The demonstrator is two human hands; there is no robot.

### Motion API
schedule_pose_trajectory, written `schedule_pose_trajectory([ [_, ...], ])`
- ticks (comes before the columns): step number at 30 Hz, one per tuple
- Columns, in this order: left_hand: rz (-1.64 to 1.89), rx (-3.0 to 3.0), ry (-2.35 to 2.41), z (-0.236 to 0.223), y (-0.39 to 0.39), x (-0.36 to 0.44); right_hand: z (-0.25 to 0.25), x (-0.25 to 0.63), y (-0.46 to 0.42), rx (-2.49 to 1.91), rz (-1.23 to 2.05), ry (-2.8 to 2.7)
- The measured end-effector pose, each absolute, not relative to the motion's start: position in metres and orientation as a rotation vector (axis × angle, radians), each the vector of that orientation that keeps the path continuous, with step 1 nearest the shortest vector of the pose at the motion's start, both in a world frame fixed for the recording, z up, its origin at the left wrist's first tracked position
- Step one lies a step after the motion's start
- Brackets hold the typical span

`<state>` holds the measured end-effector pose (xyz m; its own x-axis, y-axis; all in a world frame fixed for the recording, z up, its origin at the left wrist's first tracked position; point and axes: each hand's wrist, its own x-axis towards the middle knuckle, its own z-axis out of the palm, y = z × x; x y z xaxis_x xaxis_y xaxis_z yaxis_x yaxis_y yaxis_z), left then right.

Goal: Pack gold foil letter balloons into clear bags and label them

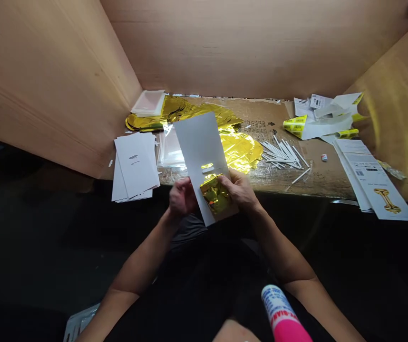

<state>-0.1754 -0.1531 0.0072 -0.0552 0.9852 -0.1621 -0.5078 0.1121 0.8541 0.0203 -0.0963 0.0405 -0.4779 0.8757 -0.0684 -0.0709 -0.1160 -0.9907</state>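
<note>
My hands are held over the front edge of the bench, gripping a long white card (200,152) with a small slot near its middle. A folded gold foil balloon (214,194) lies against the card's lower part. My right hand (239,190) presses its fingers over the foil and the card. My left hand (182,197) is curled at the card's left edge. The lower end of the card hangs just below my hands.
Behind my hands lie loose gold foil balloons (241,149) and a stack of white cards (136,166). White sticks (282,156), yellow-striped labels (295,127) and printed sheets (371,180) cover the right of the cardboard-topped bench (271,114). Plywood walls (243,47) surround it. A pink-and-white can (278,308) stands near me.
</note>
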Motion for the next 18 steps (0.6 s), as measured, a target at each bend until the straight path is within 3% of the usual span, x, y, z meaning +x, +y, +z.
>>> schedule_pose_trajectory([
  [11,0.655,1.049,0.946,0.025,-0.112,-0.181,0.057,0.055,-0.095,-1.024,1.905,-1.547],
  [18,0.705,1.245,1.061,0.039,-0.102,-0.161,0.055,0.080,-0.094,-1.043,1.854,-1.606],
])
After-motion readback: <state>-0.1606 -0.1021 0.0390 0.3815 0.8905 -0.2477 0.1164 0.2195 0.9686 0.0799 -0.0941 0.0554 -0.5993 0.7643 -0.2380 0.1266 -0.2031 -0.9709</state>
